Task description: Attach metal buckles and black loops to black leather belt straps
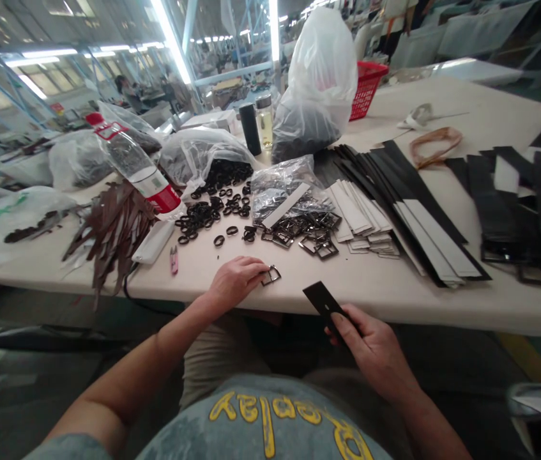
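Observation:
Near the table's front edge, my left hand point(239, 280) has its fingers closed on a dark metal belt buckle point(273, 275), low over the cloth. My right hand point(370, 345) grips a black belt strap point(322, 300) between thumb and fingers; a small slot shows near its end, and the rest is hidden by the hand and dark background. Beyond the left hand lie a pile of buckles point(320, 241) and many small black belt loops point(198, 217). Black straps point(395, 185) and pale strips point(354, 207) are stacked past the right hand.
A plastic bottle point(131, 160) leans among brown strips point(112, 223) at left, near pink thread snips point(174, 260). Plastic bags point(318, 70), a red basket point(368, 86) and a glass bottle point(264, 121) stand behind. Straps with buckles point(510, 204) lie far right.

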`<state>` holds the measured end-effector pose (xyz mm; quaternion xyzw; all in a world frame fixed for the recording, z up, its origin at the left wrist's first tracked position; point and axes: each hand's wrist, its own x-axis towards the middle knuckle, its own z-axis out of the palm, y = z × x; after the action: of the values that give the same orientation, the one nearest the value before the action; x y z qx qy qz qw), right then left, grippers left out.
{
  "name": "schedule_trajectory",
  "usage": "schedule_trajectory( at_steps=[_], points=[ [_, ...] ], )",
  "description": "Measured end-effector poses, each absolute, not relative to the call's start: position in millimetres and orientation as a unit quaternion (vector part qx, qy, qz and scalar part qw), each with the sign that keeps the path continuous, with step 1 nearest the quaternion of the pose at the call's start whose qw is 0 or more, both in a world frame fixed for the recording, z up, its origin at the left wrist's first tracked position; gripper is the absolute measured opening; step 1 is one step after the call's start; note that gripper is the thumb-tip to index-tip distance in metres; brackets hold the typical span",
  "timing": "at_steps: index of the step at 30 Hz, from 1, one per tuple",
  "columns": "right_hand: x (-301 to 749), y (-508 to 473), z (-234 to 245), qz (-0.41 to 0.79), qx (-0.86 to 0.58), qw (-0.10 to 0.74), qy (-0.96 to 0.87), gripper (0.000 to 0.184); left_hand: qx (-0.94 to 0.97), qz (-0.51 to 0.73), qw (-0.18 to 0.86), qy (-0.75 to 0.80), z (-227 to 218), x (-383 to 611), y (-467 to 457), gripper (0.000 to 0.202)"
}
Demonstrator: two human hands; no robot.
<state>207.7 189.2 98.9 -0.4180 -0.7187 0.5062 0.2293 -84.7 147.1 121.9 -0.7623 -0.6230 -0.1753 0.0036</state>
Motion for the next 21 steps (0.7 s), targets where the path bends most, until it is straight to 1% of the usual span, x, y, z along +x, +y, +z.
schedule_trajectory(
  at_steps=[6,8,10,12,14,16,19,21],
  points=[
    [206.5,184.0,99.2,0.515,-0.4,0.207,-0.729,0.037,-0.852,0.028,0.076,-0.518,142.1,-78.9,176.6,0.011],
    [206.6,182.5,99.1,0.529,-0.394,0.199,-0.725,0.037,-0.864,0.074,0.073,-0.492,150.7,-77.3,185.0,0.009],
    [206.6,181.5,98.4,0.542,-0.385,0.192,-0.722,0.037,-0.857,0.078,0.039,-0.509,158.5,-76.6,190.0,0.011],
    [206.2,181.1,97.5,0.556,-0.373,0.192,-0.717,0.035,-0.83,0.021,-0.023,-0.558,163.2,-76.9,191.1,0.01],
    [205.1,181.2,96.3,0.569,-0.367,0.197,-0.709,0.032,-0.782,-0.084,-0.11,-0.608,163.0,-77.7,188.7,0.007],
    [203.1,181.8,95.1,0.576,-0.369,0.201,-0.702,0.029,-0.712,-0.206,-0.224,-0.633,158.2,-77.6,184.0,0.008],
    [198.1,183.4,93.7,0.574,-0.375,0.219,-0.694,0.027,-0.581,-0.363,-0.386,-0.618,146.5,-71.6,174.4,0.014],
    [193.8,184.5,93.7,0.567,-0.383,0.243,-0.687,0.027,-0.503,-0.444,-0.446,-0.593,139.0,-62.6,167.3,0.019]
  ],
)
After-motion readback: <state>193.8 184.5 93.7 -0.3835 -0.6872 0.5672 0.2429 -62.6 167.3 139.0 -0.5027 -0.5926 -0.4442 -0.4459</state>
